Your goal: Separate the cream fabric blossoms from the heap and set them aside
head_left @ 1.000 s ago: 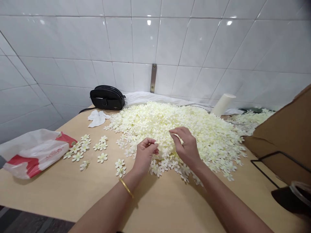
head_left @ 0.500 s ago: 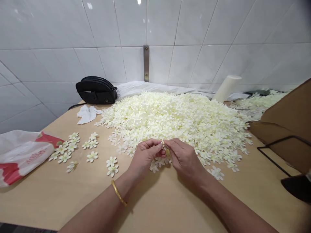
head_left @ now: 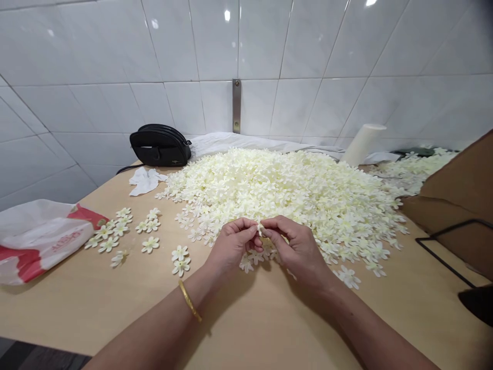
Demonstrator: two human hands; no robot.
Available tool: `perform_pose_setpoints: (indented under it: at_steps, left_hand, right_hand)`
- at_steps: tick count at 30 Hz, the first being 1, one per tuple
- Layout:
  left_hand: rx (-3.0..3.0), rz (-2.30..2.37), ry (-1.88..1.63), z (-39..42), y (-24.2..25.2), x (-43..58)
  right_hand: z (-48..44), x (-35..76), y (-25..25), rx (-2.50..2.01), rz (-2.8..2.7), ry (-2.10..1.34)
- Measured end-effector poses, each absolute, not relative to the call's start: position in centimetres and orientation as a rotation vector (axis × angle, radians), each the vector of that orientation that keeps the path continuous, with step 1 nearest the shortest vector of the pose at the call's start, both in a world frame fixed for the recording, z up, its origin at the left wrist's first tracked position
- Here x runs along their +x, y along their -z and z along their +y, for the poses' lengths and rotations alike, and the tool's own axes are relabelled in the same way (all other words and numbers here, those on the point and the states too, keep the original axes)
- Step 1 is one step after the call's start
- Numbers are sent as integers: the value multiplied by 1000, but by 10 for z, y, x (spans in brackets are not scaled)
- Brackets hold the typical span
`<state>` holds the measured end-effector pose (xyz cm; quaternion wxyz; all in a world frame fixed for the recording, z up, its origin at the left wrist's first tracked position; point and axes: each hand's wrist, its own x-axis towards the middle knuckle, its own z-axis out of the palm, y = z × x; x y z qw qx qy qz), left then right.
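My left hand (head_left: pixel 234 244) and my right hand (head_left: pixel 295 246) meet at the front edge of a large heap of pale cream artificial flowers (head_left: pixel 277 180). Between their fingertips is a small white flower piece (head_left: pixel 260 228), mostly covered by the fingers. Left thumb and forefinger pinch it from one side; the right thumb and forefinger close on it from the other. A gold bangle (head_left: pixel 188 300) circles my left wrist. Left of my hands, several separate blossoms lie on the table, among them a pair (head_left: pixel 181 260) and a single flower (head_left: pixel 150 244).
A red-and-white plastic bag (head_left: pixel 50 239) lies at the left. Behind are a crumpled tissue (head_left: pixel 146 181), a black pouch (head_left: pixel 159 146) and a tilted white cone-shaped spool (head_left: pixel 362 145). Brown cardboard (head_left: pixel 454 205) and a black metal frame (head_left: pixel 447 257) stand at the right of the table (head_left: pixel 246 329).
The view has shifted slightly. My right fingers have changed their hold, with the thumb now lower and more of the white piece showing between the fingertips.
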<state>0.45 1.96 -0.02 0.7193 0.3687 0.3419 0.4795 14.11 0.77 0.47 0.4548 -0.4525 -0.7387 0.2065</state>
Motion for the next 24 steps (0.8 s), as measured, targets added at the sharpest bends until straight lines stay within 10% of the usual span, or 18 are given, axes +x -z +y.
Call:
perform_pose_setpoints:
  at_steps: [24]
  left_hand:
    - [1044,917,-1060,17,-6,7]
  right_hand:
    - [10,143,-4,-1173,-1674,-609]
